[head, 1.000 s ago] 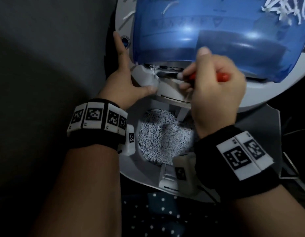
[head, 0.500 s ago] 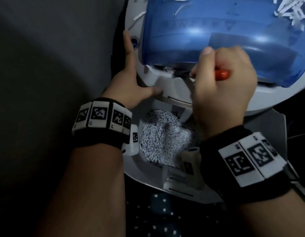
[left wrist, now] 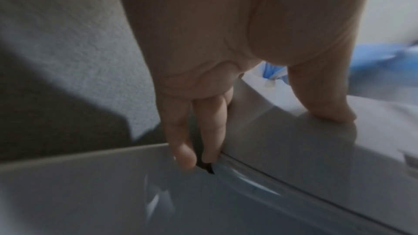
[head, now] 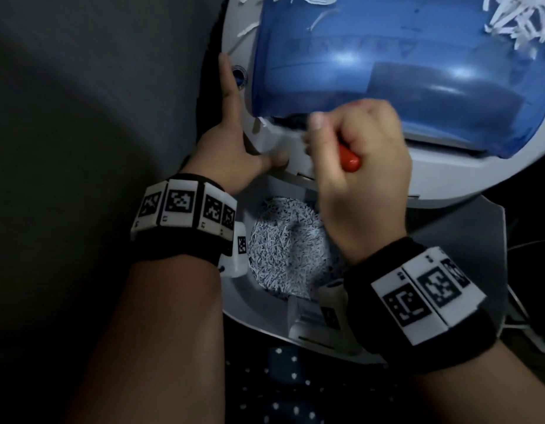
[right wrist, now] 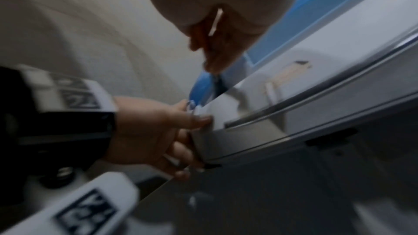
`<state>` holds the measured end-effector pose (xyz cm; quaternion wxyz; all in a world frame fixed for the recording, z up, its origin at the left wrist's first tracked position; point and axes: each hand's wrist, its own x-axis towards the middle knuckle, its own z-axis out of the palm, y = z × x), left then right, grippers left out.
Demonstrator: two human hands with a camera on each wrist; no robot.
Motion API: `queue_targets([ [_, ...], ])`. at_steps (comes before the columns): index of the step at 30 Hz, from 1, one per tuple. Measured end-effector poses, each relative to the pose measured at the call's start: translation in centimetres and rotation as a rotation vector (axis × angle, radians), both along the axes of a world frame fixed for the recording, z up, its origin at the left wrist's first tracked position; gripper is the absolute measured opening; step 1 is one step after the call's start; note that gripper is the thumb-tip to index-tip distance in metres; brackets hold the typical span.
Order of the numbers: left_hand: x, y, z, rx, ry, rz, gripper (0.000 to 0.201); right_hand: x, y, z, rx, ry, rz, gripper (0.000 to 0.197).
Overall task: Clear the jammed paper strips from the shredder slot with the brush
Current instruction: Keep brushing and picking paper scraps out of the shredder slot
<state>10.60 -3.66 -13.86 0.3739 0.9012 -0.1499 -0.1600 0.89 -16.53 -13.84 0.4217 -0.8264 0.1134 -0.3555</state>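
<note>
My head camera looks down from above at both arms and the shredder (head: 448,185) at the top of the frame. My left wrist camera sits very close, looking along the left hand (left wrist: 203,51) at the shredder's gray edge. My right wrist camera looks sideways and shares that same edge and hand.

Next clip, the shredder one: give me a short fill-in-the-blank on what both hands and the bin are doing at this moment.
1. The right hand grips a brush whose handle is coloured ____.
2. The left hand braces the shredder head with its ____ pressed on the top face.
3. The shredder's window is translucent ____.
4. The bin below holds shredded ____.

Missing words: orange; thumb; blue; paper
</note>
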Motion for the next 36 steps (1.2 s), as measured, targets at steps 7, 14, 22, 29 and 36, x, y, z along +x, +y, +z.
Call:
queue_targets([
  [7,0.0,0.0,0.1,0.040,-0.012,0.004,0.127,-0.3,-2.1,-0.5,0.038,0.083,-0.114,0.033],
  [14,-0.2,-0.7,0.1,0.037,0.003,0.050,0.118,-2.3,-6.1,1.6,0.077,-0.040,-0.272,0.051],
  [22,-0.5,-1.2,0.0,0.032,-0.015,0.099,0.118,-4.8,-10.9,2.3,-0.126,-0.138,-0.508,0.044],
  [29,-0.6,-2.0,0.1,0.001,-0.019,0.116,0.118,-4.2,-8.0,-2.0,-0.147,-0.034,-0.415,0.025],
  [36,-0.7,-1.9,-0.2,0.000,-0.023,0.110,0.117,-2.7,-4.2,-1.6,0.232,0.032,-0.199,0.015],
])
